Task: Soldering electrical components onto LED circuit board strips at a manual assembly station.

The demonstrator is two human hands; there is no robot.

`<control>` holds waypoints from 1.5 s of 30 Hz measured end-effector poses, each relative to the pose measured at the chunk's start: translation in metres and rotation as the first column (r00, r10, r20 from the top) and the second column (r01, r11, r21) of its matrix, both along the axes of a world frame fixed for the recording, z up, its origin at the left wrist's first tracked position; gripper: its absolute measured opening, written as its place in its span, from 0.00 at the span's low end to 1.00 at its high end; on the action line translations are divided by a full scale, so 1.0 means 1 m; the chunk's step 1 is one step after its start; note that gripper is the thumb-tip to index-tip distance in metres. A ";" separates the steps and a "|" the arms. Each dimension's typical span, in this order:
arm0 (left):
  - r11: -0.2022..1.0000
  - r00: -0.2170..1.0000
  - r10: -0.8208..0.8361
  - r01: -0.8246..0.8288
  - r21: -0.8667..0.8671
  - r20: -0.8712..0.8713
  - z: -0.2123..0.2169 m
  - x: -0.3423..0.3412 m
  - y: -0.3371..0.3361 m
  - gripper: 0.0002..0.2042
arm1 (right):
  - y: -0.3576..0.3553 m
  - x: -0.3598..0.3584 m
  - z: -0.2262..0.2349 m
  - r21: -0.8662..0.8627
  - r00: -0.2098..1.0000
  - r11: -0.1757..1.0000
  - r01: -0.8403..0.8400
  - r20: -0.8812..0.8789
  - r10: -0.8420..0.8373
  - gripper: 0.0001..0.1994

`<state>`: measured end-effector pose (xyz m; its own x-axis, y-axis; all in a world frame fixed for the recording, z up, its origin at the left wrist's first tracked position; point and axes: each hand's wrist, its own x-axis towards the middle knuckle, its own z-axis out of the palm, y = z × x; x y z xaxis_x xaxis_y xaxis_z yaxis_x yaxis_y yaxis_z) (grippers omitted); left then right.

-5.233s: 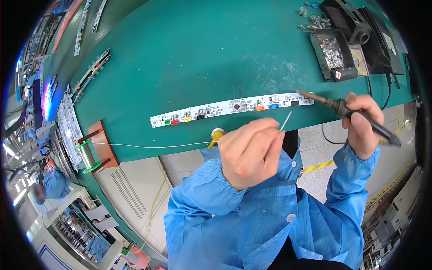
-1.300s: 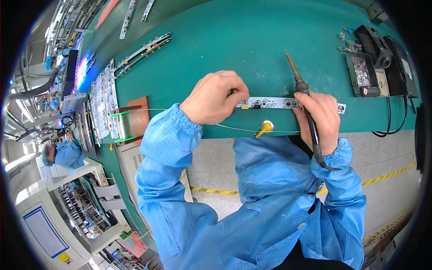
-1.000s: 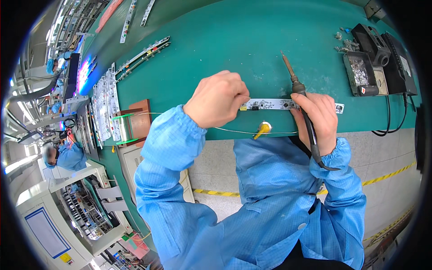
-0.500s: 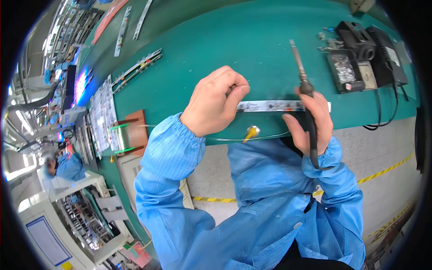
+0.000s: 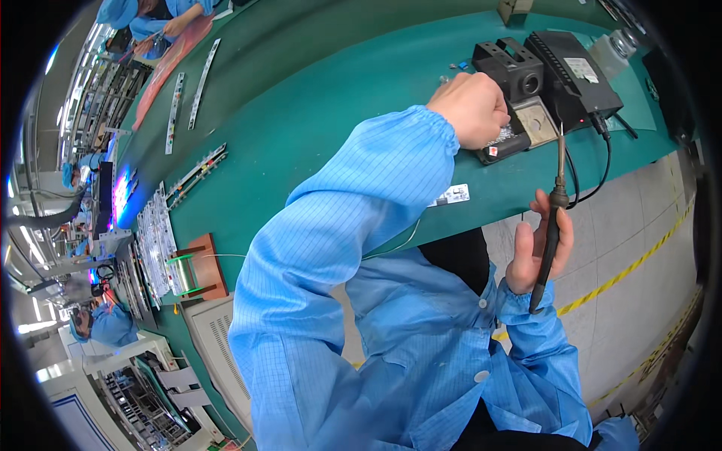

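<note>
The left hand (image 5: pixel 472 111) curls at the tray (image 5: pixel 517 143), maybe picking; I can't tell if it's holding anything. The board (image 5: pixel 453 195) lies on its near side. The right hand (image 5: pixel 529 252) holds the soldering iron (image 5: pixel 550 248). Next likely needs gentle pinching.

It's all shot from a head-worn fisheye, perched above and behind the bare fingers (image 5: pixel 496 111) and tilted down at them, pretty close, with the flat green tabletop (image 5: pixel 323 128) caught past them.
</note>
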<state>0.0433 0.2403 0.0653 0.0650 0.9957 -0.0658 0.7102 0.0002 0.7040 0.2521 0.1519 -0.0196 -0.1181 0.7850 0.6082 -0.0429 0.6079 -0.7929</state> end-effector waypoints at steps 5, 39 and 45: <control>0.999 0.999 -0.016 0.014 -0.048 -0.048 -0.008 0.005 0.014 0.09 | 0.002 0.005 -0.002 -0.019 1.000 1.000 0.003 -0.029 -0.004 0.26; 0.506 0.566 0.791 -0.819 0.271 0.233 -0.034 -0.113 -0.298 0.05 | 0.009 -0.065 0.021 0.079 0.922 0.994 -0.080 0.386 0.043 0.23; 0.539 0.491 0.579 -0.830 0.146 0.651 -0.030 -0.113 -0.317 0.11 | 0.020 -0.067 0.011 0.173 0.951 0.973 -0.153 0.294 0.097 0.23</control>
